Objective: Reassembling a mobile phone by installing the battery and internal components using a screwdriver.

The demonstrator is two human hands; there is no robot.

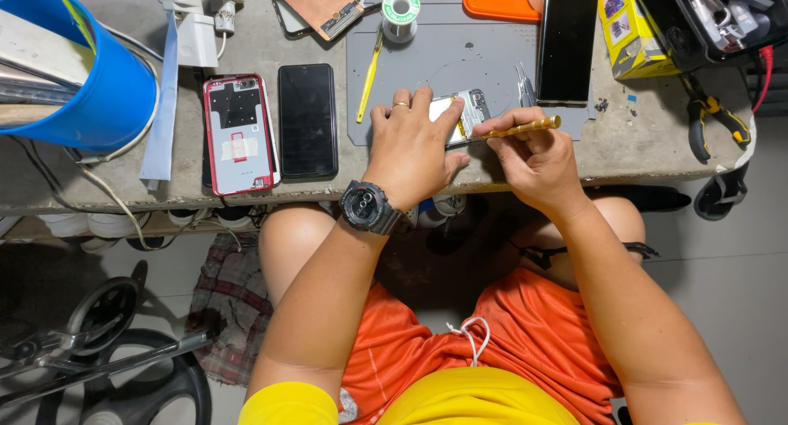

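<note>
1. Opened phone with its back cover off, silver and grey internals showing point(461, 113), lies flat on the grey work mat point(435, 47), centre of frame, just inside the near edge of the bench.
2. Left hand point(410, 146) rests palm-down on the phone's left part; fingers lie close together and press it against the mat. A black wristwatch point(369, 206) sits on that wrist.
3. Right hand point(533, 158) pinches a slim brass-coloured tool point(517, 129) between thumb and fingertips; its tip touches the phone's right edge.
4. Handling, by judgement: the phone looks light, stiff and fragile with the internals bare; best held by its outer edges, not the exposed parts.
5. The phone's long axis appears to run left–right, tilted slightly; much is hidden under the hand. The tool's long axis runs left–right too, handle end pointing right.
6. Left of the mat: a red-framed phone back point(238, 133) and a black phone point(307, 119), side by side.
</note>
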